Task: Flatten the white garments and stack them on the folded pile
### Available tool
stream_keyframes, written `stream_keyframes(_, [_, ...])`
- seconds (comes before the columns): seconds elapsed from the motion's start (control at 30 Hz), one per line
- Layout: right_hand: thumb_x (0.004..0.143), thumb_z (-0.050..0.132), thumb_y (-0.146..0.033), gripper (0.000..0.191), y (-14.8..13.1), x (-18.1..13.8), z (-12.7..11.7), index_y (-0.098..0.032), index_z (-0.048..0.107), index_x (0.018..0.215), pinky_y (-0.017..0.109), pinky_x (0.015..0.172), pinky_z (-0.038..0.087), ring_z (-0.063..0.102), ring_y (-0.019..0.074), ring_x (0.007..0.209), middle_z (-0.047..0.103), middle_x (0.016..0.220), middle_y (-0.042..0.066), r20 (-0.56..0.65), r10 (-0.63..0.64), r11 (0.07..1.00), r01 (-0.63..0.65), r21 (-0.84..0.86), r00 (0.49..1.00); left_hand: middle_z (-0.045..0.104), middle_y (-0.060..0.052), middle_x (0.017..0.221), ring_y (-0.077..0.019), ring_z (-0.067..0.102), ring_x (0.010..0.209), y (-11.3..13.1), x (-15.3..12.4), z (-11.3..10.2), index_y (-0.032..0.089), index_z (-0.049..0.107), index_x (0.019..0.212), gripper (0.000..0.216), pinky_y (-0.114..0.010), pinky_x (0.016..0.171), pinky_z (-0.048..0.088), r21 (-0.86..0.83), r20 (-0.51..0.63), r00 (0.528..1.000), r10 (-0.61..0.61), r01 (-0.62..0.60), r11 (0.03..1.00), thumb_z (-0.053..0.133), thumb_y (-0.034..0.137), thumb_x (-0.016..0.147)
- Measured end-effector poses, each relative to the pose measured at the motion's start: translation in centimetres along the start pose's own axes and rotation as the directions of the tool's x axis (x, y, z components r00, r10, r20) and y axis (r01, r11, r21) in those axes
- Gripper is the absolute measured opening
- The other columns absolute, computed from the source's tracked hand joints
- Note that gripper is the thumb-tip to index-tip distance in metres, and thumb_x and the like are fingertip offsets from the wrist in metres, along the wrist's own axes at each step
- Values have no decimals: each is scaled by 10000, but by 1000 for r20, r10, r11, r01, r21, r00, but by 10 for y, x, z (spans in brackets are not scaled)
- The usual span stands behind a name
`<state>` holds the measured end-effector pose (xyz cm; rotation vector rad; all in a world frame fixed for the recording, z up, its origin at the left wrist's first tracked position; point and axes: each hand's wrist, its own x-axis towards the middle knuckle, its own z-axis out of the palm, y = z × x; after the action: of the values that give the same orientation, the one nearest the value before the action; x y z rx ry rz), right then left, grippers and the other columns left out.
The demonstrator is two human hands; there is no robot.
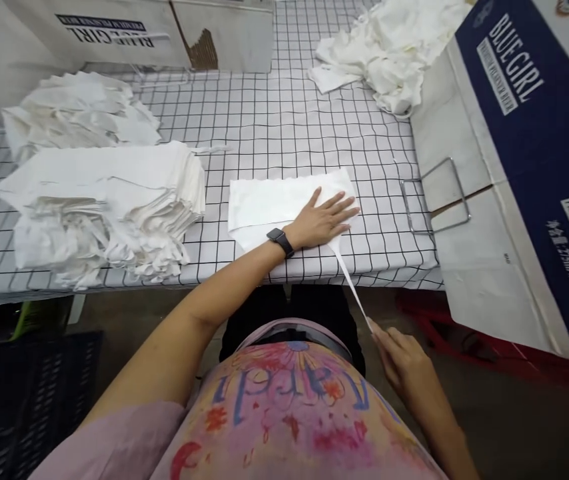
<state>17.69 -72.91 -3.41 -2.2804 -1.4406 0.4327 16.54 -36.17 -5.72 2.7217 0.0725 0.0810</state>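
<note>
A folded white cloth piece (264, 200) lies on the checked tablecloth in front of me. My left hand (317, 221) presses flat on its right part, fingers spread, a dark watch (280, 241) on the wrist. From under that hand a narrow white strap (348, 277) runs down past the table edge, pulled straight. Its lower end is pinched in the fingers of my right hand (402, 357), which is below the table edge, near my body. To the left sits a thick stack of similar white cloth pieces (114, 173), with bunched straps at its front.
Behind that stack is another white cloth pile (84, 110). A loose white heap (389, 53) lies at the back right. Cardboard boxes stand at the back left (234, 33) and right (474, 247), the right one beside a wire bracket (452, 197). The checked tablecloth (274, 127) covers the table.
</note>
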Motion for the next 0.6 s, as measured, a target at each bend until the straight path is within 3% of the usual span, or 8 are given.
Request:
stream_keyframes(0.1, [1041,492,-344,385,10,-8,20,-267,686,1364,422,789,548,702,264,877,750,1009,96,54,-64,993,69,-99,997,226,85,1720,-239,128,1625,0,0,1,438,225,1623,565,-653,1300,-62,-6,7,1000,2,-2,1000,269,528,1068])
stream_keyframes(0.2, [1004,588,-413,418,11,10,34,-242,665,1378,415,880,562,701,282,1107,724,1254,124,12,-57,995,56,78,998,215,87,1722,-239,121,1626,0,-1,2,432,232,1622,566,-645,1299,-70,2,1,1000,3,-3,1000,271,530,1066])
stream_keyframes(0.27, [1016,568,-410,370,4,36,39,-219,704,1302,395,947,551,694,268,1153,720,1270,129,-93,40,970,-16,241,995,212,82,1724,-235,117,1628,0,-2,2,434,230,1622,573,-646,1297,-67,14,-3,1000,8,-8,1000,274,554,1063])
stream_keyframes(0.37, [1022,554,-428,329,-16,80,45,-193,758,1130,358,893,556,730,244,1005,773,1109,109,-259,285,889,-153,431,923,219,71,1726,-229,123,1628,-1,-2,2,437,230,1621,581,-651,1297,-48,36,-6,1000,18,-18,999,263,586,1060])
stream_keyframes(0.47, [981,610,-492,348,-36,110,49,-186,774,1008,324,756,551,725,219,780,793,943,91,-366,413,849,-207,487,834,229,57,1726,-234,134,1626,-1,-3,2,422,237,1625,582,-657,1297,-37,56,-10,1000,25,-25,998,256,578,1064])
stream_keyframes(0.53, [947,645,-533,369,-44,118,49,-189,776,921,320,716,534,705,210,673,781,814,76,-356,439,846,-246,473,825,237,56,1724,-244,140,1625,-1,-3,2,418,238,1626,584,-660,1296,-37,57,-15,999,28,-27,998,262,574,1064])
stream_keyframes(0.6, [914,672,-570,397,-45,121,50,-189,772,865,327,700,519,689,214,602,736,660,53,-252,462,823,-306,478,850,243,62,1723,-258,145,1624,-1,-3,3,424,233,1627,589,-660,1296,-42,49,-22,999,31,-30,998,276,578,1060])
